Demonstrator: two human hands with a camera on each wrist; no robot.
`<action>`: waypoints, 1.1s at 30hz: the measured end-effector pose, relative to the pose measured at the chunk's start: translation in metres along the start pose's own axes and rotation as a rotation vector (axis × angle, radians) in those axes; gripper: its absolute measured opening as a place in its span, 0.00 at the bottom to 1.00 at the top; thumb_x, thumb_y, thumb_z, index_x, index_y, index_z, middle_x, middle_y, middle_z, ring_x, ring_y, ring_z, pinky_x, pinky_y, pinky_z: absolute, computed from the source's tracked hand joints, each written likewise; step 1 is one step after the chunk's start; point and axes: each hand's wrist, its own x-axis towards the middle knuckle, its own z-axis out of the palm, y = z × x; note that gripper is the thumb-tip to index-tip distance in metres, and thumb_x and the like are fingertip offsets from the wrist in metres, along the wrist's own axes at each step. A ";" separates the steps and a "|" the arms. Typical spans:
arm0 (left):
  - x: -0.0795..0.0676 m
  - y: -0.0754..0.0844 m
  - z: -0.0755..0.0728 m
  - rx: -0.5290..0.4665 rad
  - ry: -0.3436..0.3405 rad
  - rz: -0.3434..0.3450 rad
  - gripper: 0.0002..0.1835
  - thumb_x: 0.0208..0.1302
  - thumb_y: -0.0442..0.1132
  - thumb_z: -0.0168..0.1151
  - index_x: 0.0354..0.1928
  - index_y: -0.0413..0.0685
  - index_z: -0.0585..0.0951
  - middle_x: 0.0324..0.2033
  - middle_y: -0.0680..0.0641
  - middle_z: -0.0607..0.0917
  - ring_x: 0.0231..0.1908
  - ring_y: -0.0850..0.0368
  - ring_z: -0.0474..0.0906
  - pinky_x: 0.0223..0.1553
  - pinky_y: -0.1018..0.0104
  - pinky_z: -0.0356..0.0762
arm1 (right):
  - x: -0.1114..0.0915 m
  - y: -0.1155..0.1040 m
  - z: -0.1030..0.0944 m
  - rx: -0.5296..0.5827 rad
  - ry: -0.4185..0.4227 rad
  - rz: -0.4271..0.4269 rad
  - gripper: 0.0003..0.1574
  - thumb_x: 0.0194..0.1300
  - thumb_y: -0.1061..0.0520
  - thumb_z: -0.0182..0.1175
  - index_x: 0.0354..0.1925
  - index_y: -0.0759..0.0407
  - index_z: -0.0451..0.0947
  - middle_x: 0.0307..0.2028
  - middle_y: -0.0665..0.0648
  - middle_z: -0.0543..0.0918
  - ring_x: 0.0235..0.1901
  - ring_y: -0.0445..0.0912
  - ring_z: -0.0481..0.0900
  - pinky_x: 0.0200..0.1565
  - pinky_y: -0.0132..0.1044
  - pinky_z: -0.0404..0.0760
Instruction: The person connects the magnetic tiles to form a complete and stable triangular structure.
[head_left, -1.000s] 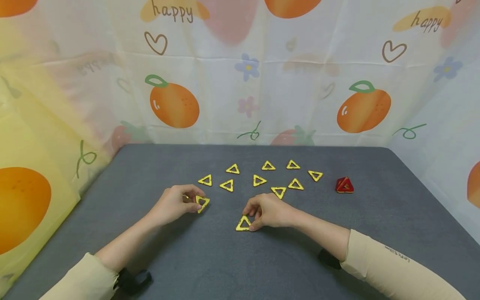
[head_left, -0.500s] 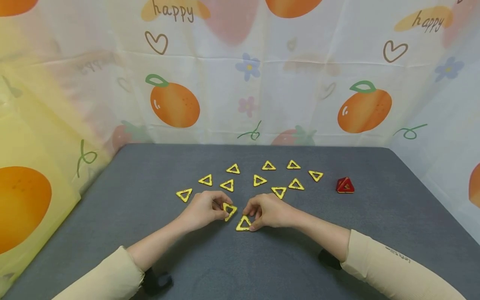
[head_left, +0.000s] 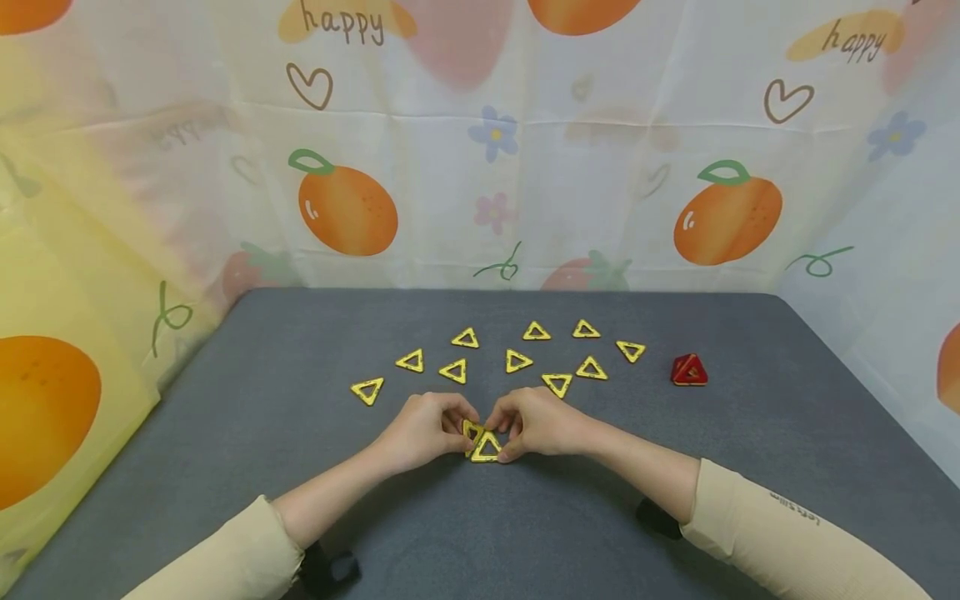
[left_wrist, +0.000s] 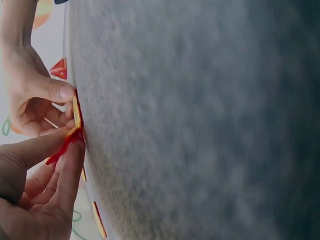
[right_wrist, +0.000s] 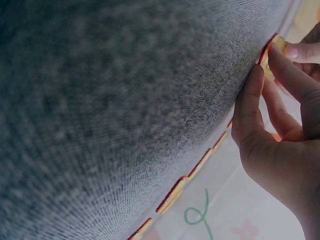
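Near the middle of the table, my right hand (head_left: 543, 421) holds a yellow triangular magnetic tile (head_left: 486, 459) by its edges, flat on the surface. My left hand (head_left: 427, 429) pinches a second triangular tile (head_left: 468, 428) between thumb and fingers. That one is tilted, and its edge meets the left side of the flat tile. From the left wrist view, the tilted tile (left_wrist: 61, 151) shows a red face, and the flat tile (left_wrist: 77, 111) is yellow above and red below. Fingers partly cover both tiles.
Several loose yellow triangular tiles (head_left: 410, 367) lie scattered beyond the hands on the dark grey table (head_left: 525, 533). A red pyramid (head_left: 688, 372) of joined tiles stands at the right. A printed curtain (head_left: 450, 200) hangs behind the table.
My left hand has carried its tile rightwards, up against the flat tile. A loose tile once behind that hand now shows at the left. My right hand has stayed in place.
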 end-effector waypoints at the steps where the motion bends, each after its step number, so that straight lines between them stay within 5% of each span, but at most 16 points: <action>1: 0.000 0.000 0.001 -0.001 -0.001 0.000 0.12 0.55 0.32 0.73 0.42 0.43 0.84 0.28 0.49 0.85 0.25 0.65 0.79 0.27 0.73 0.76 | 0.000 0.000 0.000 -0.001 0.001 -0.001 0.20 0.50 0.58 0.77 0.43 0.56 0.85 0.37 0.53 0.85 0.28 0.35 0.78 0.31 0.27 0.78; 16: -0.001 -0.008 0.003 -0.105 -0.045 0.021 0.19 0.45 0.28 0.77 0.42 0.42 0.83 0.32 0.44 0.88 0.30 0.63 0.85 0.30 0.73 0.82 | 0.001 0.000 0.000 -0.015 0.007 0.003 0.21 0.49 0.58 0.78 0.43 0.57 0.85 0.36 0.52 0.86 0.30 0.35 0.78 0.33 0.26 0.78; 33: 0.004 -0.013 0.004 -0.089 -0.114 0.044 0.22 0.47 0.31 0.77 0.47 0.45 0.84 0.34 0.46 0.89 0.29 0.67 0.82 0.31 0.74 0.80 | 0.001 -0.001 0.000 -0.023 0.017 -0.003 0.18 0.47 0.59 0.78 0.39 0.58 0.84 0.33 0.52 0.86 0.29 0.33 0.80 0.33 0.25 0.79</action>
